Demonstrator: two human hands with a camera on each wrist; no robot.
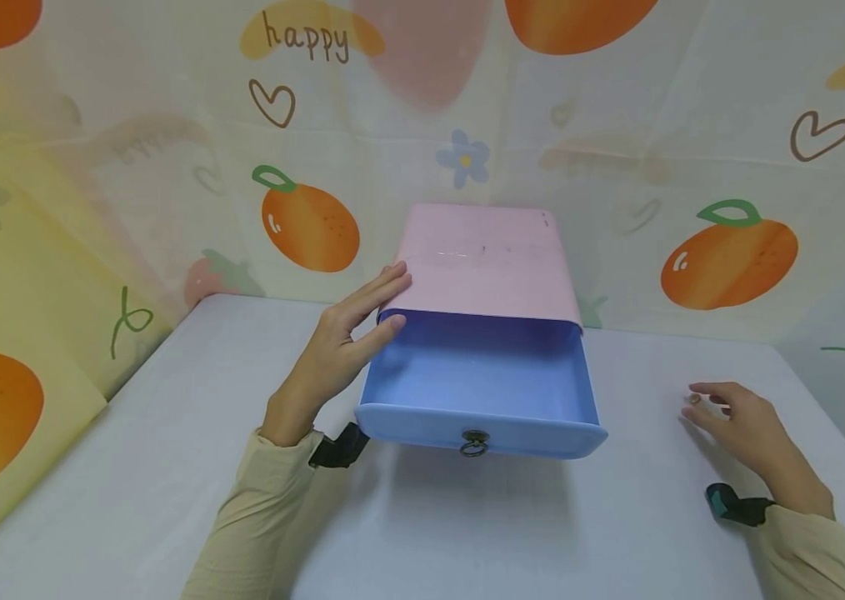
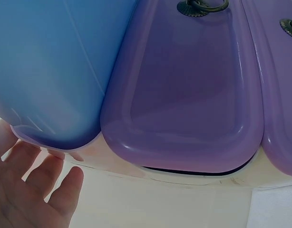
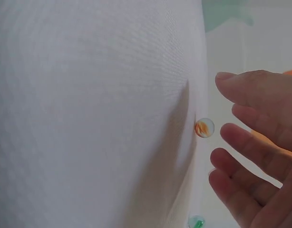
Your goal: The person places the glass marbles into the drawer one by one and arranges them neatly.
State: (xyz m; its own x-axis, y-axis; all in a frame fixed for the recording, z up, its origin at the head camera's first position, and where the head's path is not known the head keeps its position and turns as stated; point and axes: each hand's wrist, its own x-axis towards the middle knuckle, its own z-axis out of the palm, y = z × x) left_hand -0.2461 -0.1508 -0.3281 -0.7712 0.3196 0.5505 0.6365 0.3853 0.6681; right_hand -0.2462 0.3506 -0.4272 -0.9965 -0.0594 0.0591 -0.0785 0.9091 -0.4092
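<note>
A pink drawer cabinet [image 1: 490,267] stands at the back of the table, its top blue drawer [image 1: 415,427] pulled out towards me. Straight fingers of my left hand [image 1: 332,346] rest against the cabinet's left side, with the thumb by the drawer's side wall. At the right of the table my right hand [image 1: 748,429] hovers with fingers spread and slightly bent. A clear marble with an orange swirl [image 3: 204,128] lies on the cloth just off its fingertips, apart from them in the right wrist view. Farther along is a marble with a green swirl [image 3: 196,222].
Purple drawers [image 2: 184,95] below the blue one are closed in the left wrist view. A metal ring pull [image 1: 474,443] hangs on the blue drawer's front. White cloth [image 1: 130,467] covers the table, and a printed curtain [image 1: 617,125] hangs behind it.
</note>
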